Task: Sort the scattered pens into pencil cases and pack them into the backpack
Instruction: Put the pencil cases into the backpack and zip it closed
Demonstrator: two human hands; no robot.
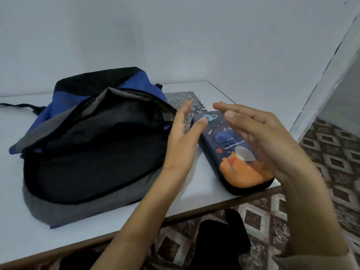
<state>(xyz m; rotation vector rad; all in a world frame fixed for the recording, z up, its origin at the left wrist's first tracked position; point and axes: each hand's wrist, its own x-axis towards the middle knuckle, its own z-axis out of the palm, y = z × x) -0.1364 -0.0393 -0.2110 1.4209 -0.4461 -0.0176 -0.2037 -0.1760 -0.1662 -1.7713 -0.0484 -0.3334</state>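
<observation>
A blue, grey and black backpack (93, 141) lies on the white table (58, 234), its main compartment unzipped and gaping toward me. To its right lies a zipped dark blue pencil case (237, 164) printed with a dinosaur astronaut and an orange patch, close to the table's front right edge. My left hand (185, 139) hovers with straight fingers at the case's left side, the thumb tip at the case's far end. Over the case's right side is my right hand (259, 135), fingers straight, holding nothing. No loose pens are in view.
A dark patterned mat (181, 99) lies on the table behind the case. The table stands against a pale wall; its right edge drops to a brown patterned floor (331, 152). A backpack strap (17, 105) trails off left. Dark cloth (220, 240) sits below the front edge.
</observation>
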